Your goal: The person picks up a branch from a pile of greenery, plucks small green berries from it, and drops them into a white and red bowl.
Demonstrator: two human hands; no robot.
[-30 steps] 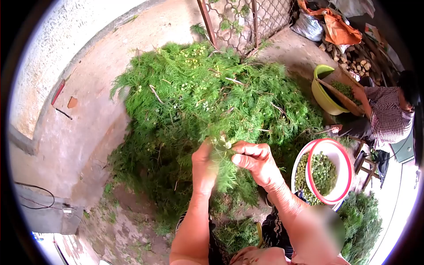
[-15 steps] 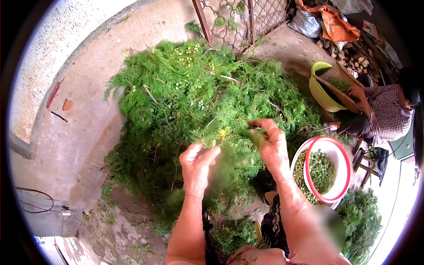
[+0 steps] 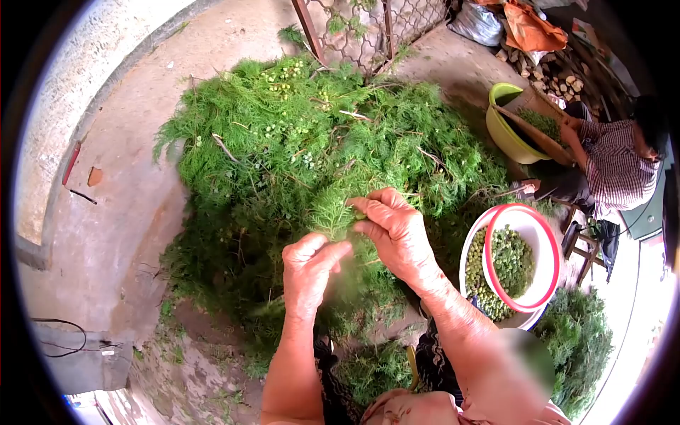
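A feathery green conifer sprig (image 3: 331, 212) stands up between my two hands, over the big heap. My left hand (image 3: 309, 273) is closed on its lower part, thumb against the fingers. From the right, my right hand (image 3: 397, 234) pinches at the same sprig with thumb and forefinger; whether a small cone is between those fingertips is hidden. Under and beyond both hands spreads a large heap of conifer branches (image 3: 262, 134), with pale green cones among the foliage. To the right of my right forearm, a white tub with a red rim (image 3: 557, 273) holds many green cones (image 3: 511, 262).
At the right, another person (image 3: 616, 159) sits by a yellow-green tub (image 3: 499, 127) with a tray of greenery across it. A smaller pile of branches (image 3: 577, 347) lies below the red-rimmed tub. Firewood (image 3: 559, 78) and bags are at the back right; a wall curves along the left.
My right hand has come left, closer to my left hand, and its fingers now meet the sprig. The whole view has shifted slightly.
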